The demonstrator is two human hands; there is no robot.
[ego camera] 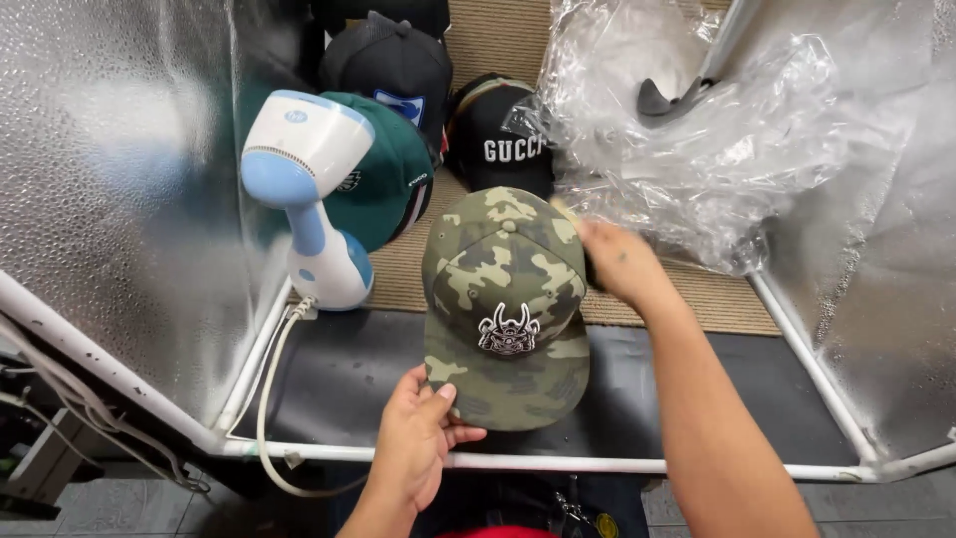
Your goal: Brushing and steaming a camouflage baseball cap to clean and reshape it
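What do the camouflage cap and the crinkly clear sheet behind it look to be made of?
The camouflage baseball cap looks like matte woven cotton, stitched in panels, with a raised embroidered emblem. The clear crinkled sheet looks like thin glossy plastic film: see-through, creased, catching glare.

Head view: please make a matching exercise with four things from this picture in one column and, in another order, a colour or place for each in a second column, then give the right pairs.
Column 1:
1. camouflage cap
2. handheld steamer
3. clear plastic wrap
4. green cap

Column 2:
A. white and light blue, with a cord
B. held by both hands, left hand at the brim, right hand at the crown
C. crumpled at the upper right
D. directly behind the steamer

Pairs: 1-B, 2-A, 3-C, 4-D
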